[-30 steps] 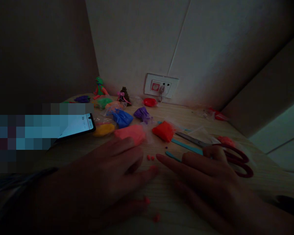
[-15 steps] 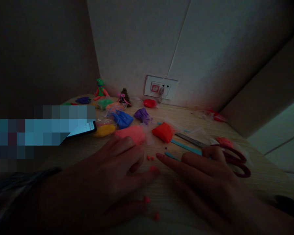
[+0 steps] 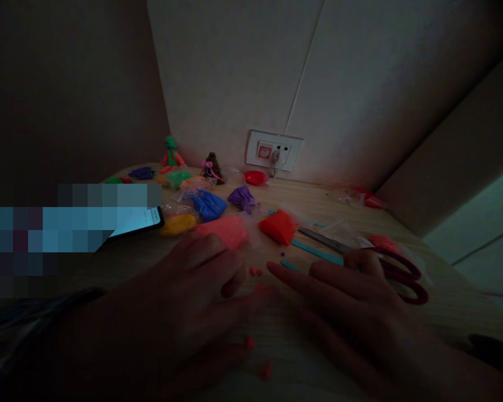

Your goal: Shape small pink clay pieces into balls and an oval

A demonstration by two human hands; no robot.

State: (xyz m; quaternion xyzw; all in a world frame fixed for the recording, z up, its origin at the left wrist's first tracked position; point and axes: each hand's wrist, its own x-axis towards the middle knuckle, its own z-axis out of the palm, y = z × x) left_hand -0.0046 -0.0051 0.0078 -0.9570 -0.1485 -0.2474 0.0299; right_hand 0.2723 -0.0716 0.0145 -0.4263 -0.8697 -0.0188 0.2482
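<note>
My left hand (image 3: 201, 296) is over the table with its index finger and thumb stretched out apart and the other fingers curled. Its index fingertip, blurred, lies against a small pink clay piece (image 3: 263, 288). Close to the thumb tip is another bit of clay (image 3: 248, 342), and a further bit (image 3: 266, 370) lies nearer me. My right hand (image 3: 356, 307) has its fingers spread and grips nothing I can see. Two little clay balls (image 3: 255, 272) sit just left of its index fingertip. Behind that hand lie scissors (image 3: 396, 265) with dark red handles, partly covered by it.
Bags of pink clay (image 3: 224, 230), orange-red clay (image 3: 279, 226), blue clay (image 3: 209, 204) and purple clay (image 3: 242, 198) lie beyond my hands. Blue strips (image 3: 316, 251) are beside the scissors. A phone (image 3: 138, 223) stands left. A green figure (image 3: 171, 153) is near the wall socket (image 3: 274, 149).
The tip of my left index finger has shifted slightly to the right and is smeared by motion, with the pink clay piece. My right hand has stayed almost still.
</note>
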